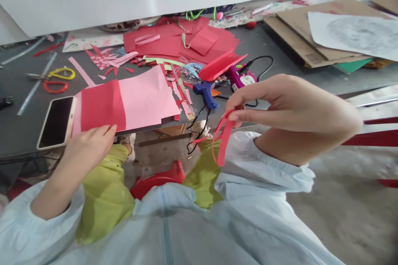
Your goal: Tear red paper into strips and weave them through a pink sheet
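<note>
My right hand (280,101) is raised off the table's front edge, its fingers pinched on a looped red paper strip (222,140) that hangs down over my lap. My left hand (88,147) rests at the table edge with its fingertips on the near edge of a red paper sheet (102,105). That red sheet lies on a larger pink sheet (146,95). A smartphone (57,122) with a dark screen lies just left of the left hand.
A blue glue gun (207,93) and a magenta device (244,78) with black cables sit mid-table. Red paper sheets (186,41) and scraps pile behind. Scissors with yellow and red handles (57,79) lie at left. Cardboard (314,33) and a drawing (357,33) are at right.
</note>
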The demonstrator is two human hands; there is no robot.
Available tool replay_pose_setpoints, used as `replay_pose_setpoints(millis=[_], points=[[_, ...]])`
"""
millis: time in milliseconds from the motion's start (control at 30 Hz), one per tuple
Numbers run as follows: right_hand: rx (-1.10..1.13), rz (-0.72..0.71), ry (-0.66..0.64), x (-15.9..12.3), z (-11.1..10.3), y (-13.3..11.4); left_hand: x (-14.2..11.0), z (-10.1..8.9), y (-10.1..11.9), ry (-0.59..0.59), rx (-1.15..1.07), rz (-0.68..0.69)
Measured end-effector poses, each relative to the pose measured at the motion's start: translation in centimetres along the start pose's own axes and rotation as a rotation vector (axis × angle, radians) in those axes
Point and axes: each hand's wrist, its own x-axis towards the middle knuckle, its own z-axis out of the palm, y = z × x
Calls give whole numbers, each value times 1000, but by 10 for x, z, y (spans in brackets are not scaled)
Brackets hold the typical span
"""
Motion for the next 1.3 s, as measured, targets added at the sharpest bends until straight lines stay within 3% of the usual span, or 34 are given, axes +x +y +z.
replay_pose_setpoints(millis=[233,567,667,867,1000,1167,1300], points=[[34,55,-62,9,4,-6,-6,0,12,-48,27,62],[22,-68,-12,55,26,-12,0,-7,14,-102,-170,-38],[54,-112,-27,76,36,-19,14,-19,11,-44,-307,-87],[76,-162,-62,116,58,-38,50,-52,2,169,-699,-20],[88,-155,-76,131,67,-42,64,-64,-8,164,-927,9],[75,-104,-97,143,77,-37,72,-53,-15,134,-1100,36],[114,-37,-114,151,90,-28,76,-38,-15,94,-1127,-36]])
